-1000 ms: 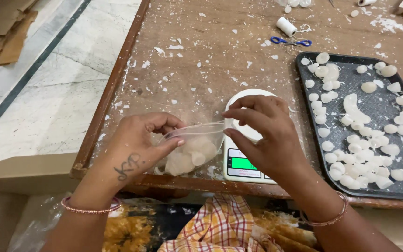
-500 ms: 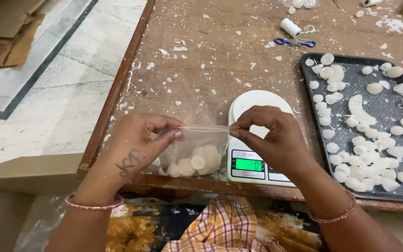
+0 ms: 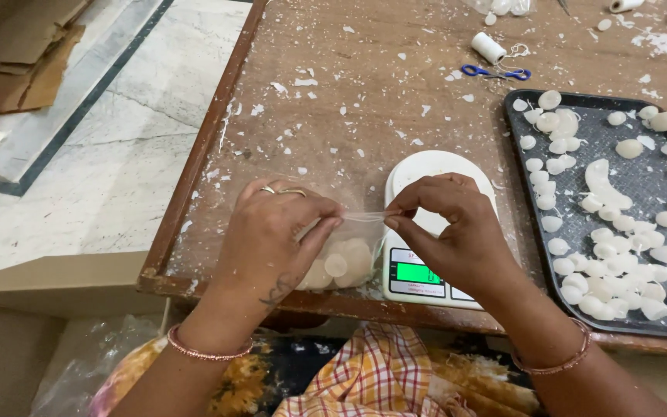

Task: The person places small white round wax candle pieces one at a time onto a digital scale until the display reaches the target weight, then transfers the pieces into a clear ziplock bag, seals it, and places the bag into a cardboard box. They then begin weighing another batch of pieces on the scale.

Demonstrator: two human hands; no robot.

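Fingers [image 3: 395, 220] pinching clear pouch's [image 3: 341, 259] top

Small home workshop, hand production. Evidence: worn wooden worktable [image 3: 364, 85] was flecked with white residue; dark tray [image 3: 642, 181] held white discs [image 3: 619, 270]; digital scale [image 3: 426, 266], thread spool [image 3: 489, 47], scissors [image 3: 496, 73]; marble floor [image 3: 110, 162].

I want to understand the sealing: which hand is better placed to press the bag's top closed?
Probably the right hand: its fingers already pinch the clear bag top edge, while the left hand grips the bag's side.

blue scissors [image 3: 496, 72], white thread spool [image 3: 489, 47], folded cardboard [image 3: 21, 66]
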